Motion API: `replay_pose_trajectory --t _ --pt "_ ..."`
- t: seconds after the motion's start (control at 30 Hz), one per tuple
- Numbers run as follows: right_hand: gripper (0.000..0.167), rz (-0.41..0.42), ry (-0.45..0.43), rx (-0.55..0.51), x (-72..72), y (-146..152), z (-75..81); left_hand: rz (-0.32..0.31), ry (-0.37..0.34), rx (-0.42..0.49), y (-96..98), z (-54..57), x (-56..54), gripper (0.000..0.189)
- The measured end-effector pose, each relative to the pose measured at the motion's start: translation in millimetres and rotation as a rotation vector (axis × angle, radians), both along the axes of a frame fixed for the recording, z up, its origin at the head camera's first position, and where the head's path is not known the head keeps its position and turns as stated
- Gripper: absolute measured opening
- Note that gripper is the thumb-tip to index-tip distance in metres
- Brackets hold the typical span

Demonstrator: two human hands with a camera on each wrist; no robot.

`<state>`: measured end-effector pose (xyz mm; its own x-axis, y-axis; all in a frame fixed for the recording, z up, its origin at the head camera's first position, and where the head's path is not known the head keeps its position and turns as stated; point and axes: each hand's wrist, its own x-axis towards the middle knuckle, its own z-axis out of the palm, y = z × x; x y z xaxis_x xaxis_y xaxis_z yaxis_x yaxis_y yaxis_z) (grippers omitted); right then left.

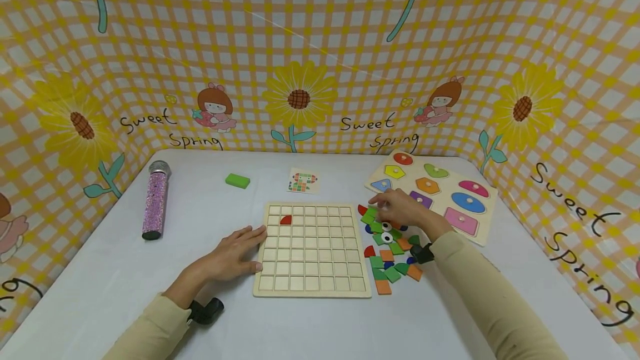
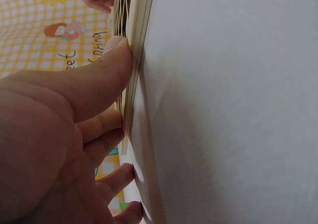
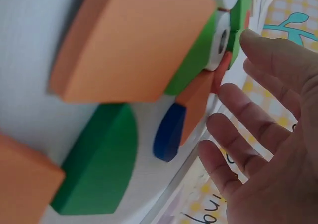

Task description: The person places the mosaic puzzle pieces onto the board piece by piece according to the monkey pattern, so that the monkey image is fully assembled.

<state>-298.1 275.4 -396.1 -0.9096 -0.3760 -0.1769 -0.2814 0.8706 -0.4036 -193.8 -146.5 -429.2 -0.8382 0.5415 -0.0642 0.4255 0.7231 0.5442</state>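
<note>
A wooden grid board lies at the centre of the table, with a red quarter-round piece in one of its top-row squares. Along the board's left edge rests my left hand, thumb and fingertips touching the rim; in the left wrist view the fingers are fairly straight. My right hand reaches over the far end of a pile of coloured pieces. Its fingers are spread and loosely bent beside green, orange and white eye pieces, with nothing visible in its grasp.
A small pattern card lies behind the board, with a green block to its left. A glittery pink microphone lies at the far left. Behind the right hand is a knobbed shape puzzle. Orange tiles mark the pile's near end.
</note>
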Motion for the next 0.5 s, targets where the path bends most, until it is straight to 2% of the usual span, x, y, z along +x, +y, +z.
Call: replay_pose_trajectory --t 0.3,0.5 --pt "0.042 0.063 0.035 0.053 -2.5 -1.1 -3.7 0.004 0.000 0.002 0.6 0.9 -0.6 0.071" --pt "0.037 0.049 0.050 0.054 -1.6 -0.5 -6.3 0.010 -0.001 0.000 0.1 1.2 -0.3 0.072"
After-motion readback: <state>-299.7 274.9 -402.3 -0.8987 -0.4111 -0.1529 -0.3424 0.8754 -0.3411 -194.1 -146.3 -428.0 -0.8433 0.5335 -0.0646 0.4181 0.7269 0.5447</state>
